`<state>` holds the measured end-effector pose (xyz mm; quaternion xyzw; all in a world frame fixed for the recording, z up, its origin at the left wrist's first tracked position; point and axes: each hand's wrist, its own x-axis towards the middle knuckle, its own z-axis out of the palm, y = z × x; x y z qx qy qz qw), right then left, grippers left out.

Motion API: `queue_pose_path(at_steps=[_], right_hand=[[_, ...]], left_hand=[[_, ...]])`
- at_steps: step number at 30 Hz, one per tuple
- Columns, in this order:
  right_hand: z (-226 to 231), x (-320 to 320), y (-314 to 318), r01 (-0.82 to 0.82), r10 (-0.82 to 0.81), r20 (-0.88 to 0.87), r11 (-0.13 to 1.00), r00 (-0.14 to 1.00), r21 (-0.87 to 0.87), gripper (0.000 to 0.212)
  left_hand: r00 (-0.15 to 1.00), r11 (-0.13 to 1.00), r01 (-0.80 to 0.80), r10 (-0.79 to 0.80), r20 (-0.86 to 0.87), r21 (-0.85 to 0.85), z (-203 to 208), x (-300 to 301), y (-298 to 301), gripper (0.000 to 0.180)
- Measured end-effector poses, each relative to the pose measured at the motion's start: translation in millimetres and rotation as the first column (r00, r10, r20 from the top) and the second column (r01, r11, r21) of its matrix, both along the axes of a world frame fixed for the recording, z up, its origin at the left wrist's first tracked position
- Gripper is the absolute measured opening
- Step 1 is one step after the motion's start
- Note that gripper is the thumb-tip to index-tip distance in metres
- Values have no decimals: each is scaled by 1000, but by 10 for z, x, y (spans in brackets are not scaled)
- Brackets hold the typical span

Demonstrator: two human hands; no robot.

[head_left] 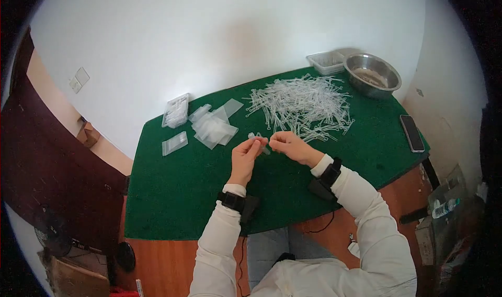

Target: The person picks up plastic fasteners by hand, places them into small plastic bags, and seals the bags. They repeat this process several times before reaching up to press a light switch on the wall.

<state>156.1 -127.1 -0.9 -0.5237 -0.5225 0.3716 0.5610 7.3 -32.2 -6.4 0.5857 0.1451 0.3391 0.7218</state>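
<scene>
My left hand is closed at the middle of the green-topped table, with a few small clear plastic pieces showing at its fingertips. Just to the right, my right hand is pinched close against the left fingertips. What it holds, if anything, is too small to make out. Beyond both hands spreads a large heap of thin clear plastic sticks, many with a small ring at one end. Left of the heap lies a loose stack of clear plastic bags, and a separate flat bag lies nearer the left edge.
A clear tray of filled packets stands at the table's back left. Toward the back right are another clear plastic tray and a steel bowl. A phone lies along the right edge of the green table, with a white wall behind.
</scene>
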Motion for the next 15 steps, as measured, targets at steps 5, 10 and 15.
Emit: queue_pose_path(at_steps=[5, 10, 15], right_hand=[[118, -84, -51, -88, 83, -181, 996, 980, -16, 17], [46, -74, -8, -80, 80, -205, 997, 975, 8, 16], [-9, -40, 18, -78, 78, -175, 997, 982, 7, 16]], left_hand=[[999, 996, 10, -13, 36, 86, 16, 10, -40, 17], [998, 994, 29, -34, 44, 109, 44, 18, -66, 17], [999, 991, 20, -23, 26, 135, 69, 12, -101, 17]])
